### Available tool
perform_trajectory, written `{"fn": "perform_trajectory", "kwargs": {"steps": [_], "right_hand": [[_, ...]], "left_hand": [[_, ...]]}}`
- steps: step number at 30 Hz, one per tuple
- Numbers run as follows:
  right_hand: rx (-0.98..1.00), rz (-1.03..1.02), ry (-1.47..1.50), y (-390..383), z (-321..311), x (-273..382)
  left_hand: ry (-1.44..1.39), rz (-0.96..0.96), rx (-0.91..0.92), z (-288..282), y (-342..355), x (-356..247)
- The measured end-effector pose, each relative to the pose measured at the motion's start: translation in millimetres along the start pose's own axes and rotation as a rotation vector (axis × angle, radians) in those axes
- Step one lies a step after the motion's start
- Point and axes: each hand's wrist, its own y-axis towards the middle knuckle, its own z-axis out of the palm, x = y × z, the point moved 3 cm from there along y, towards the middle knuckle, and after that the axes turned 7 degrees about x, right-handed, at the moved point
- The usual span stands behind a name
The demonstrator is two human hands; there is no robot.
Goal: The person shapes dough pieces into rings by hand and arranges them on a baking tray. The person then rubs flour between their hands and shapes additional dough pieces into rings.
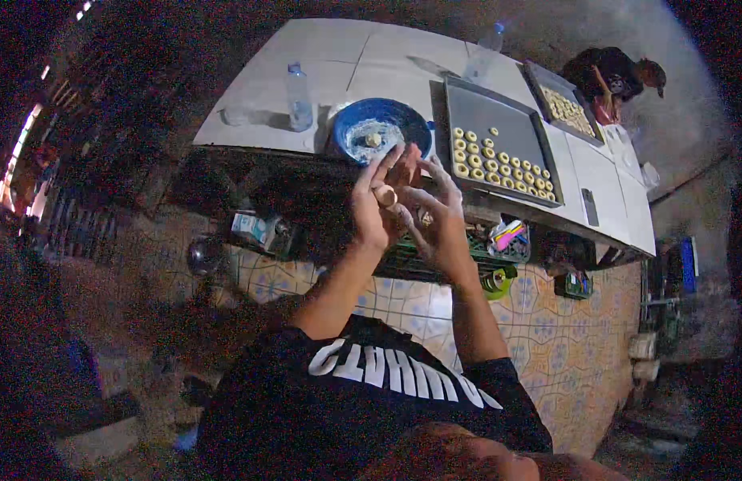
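Note:
My floury hands are raised at the table's near edge, just below a blue bowl (351, 120) with white powder and a small dough lump (373, 140) inside. My left hand (369, 210) holds a small pale round dough piece (385, 195) at its palm. My right hand (441, 224) faces it with fingers curved and apart, the thumb close beside that piece. Right of the bowl lies a metal tray (495, 120) with rows of small dough rings (506, 170).
A white tiled table (587, 180) bears water bottles (299, 100) and a second tray of pieces (570, 111) at back right. A person in dark clothing (596, 68) bends at the right end. Crates (575, 284) and bins sit underneath, on a patterned tiled floor (539, 337).

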Motion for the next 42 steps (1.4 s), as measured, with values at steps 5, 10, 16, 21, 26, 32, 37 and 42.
{"fn": "perform_trajectory", "kwargs": {"steps": [5,10,16,21,26,32,37,42], "right_hand": [[-0.007,0.094,-0.007,5.6,6.8,-4.4],[-0.033,0.106,-0.027,18.5,2.7,4.9],[-0.099,0.102,-0.223,38.1,-2.7,8.5],[-0.049,0.136,-0.262,49.2,-0.2,0.0],[0.023,0.152,-0.202,57.6,2.2,11.0],[0.019,0.159,-0.210,67.5,23.3,2.8],[0.055,0.186,-0.109,75.8,30.6,12.0],[0.064,0.173,-0.068,74.6,39.7,21.5]], "left_hand": [[-0.148,-0.042,0.163,-10.9,32.3,0.6],[0.028,-0.060,0.194,1.3,48.1,-3.0],[-0.068,-0.128,0.348,14.8,61.0,-1.6],[0.038,-0.076,0.450,11.0,70.4,-0.2],[-0.014,-0.170,0.502,14.7,79.6,-9.1],[-0.027,-0.146,0.424,-4.1,86.3,-15.6],[0.127,-0.062,0.408,-10.5,100.2,-34.2],[0.146,-0.051,0.394,-19.7,101.2,-47.5]]}}
